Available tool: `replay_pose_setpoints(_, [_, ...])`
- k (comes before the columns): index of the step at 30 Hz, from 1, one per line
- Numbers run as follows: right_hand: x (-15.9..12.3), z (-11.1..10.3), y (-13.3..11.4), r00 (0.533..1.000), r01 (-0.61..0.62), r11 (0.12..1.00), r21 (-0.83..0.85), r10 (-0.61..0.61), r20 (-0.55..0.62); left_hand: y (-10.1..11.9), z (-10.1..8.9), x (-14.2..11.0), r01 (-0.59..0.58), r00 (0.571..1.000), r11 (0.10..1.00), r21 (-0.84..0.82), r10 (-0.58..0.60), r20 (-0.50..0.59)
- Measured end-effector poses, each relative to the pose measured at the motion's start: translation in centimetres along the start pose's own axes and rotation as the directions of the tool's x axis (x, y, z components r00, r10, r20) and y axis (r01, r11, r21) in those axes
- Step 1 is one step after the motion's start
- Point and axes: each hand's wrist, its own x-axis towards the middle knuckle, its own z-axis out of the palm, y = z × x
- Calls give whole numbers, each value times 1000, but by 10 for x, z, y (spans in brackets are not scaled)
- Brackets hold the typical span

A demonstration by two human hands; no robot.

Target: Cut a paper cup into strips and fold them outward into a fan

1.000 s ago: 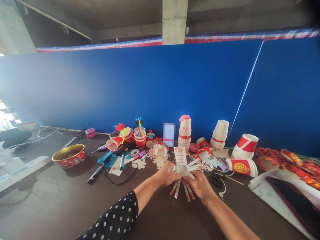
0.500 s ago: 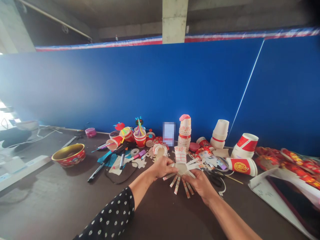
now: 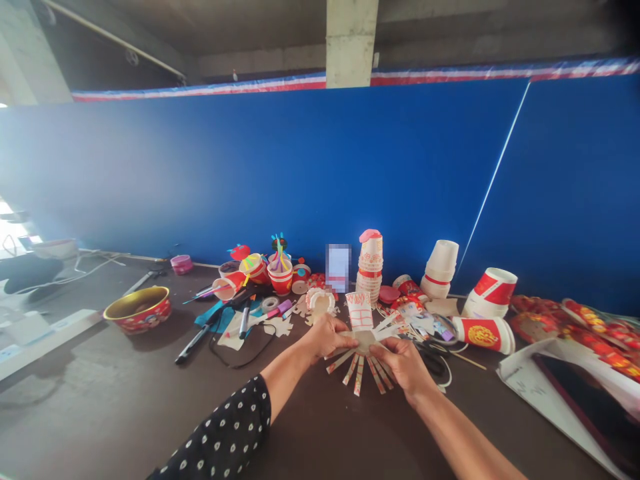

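Observation:
A paper cup cut into strips [image 3: 367, 339] is held between my two hands above the dark table, its strips fanned out around the round base. My left hand [image 3: 330, 337] pinches its left side, and my right hand [image 3: 401, 363] grips the right side. One wide panel with red lines [image 3: 360, 311] points away from me, while several narrow patterned strips hang toward me. Just behind stands a tall stack of paper cups [image 3: 370, 270] topped with a pink piece. Another cut cup [image 3: 321, 301] with a curled rim lies beyond my left hand.
A gold-lined red bowl [image 3: 137, 310] sits at the left, near a white power strip [image 3: 50, 343]. Markers [image 3: 194, 345], tape [image 3: 269, 305] and decorated cups [image 3: 281, 277] cluster left of centre. Scissors [image 3: 434, 357] and a tipped red cup [image 3: 484, 335] lie right, before a tablet [image 3: 585, 407].
The cut cup has turned slightly in my hands, so its lower strips sit a little differently. My right hand has shifted slightly along its edge; both hands keep hold.

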Motion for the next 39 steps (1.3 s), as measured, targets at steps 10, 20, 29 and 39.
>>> replay_pose_setpoints(10, [-3, 3, 2, 997, -3, 1000, 6, 2, 79, -3, -3, 3, -38, 999, 993, -110, 37, -12])
replay_pose_setpoints(20, [-1, -3, 1, 997, -59, 983, 175, 49, 62, 5, 0, -4, -13, 996, 969, -248, 36, 86])
replay_pose_setpoints(29, [-2, 2, 1, 997, -62, 988, 139, 55, 59, 3, 2, -2, -34, 999, 970, -241, 26, -34])
replay_pose_setpoints(39, [6, -9, 0, 945, 110, 987, 117, -67, -321, 8, -1, -10, -495, 597, 593, 635, 763, -247])
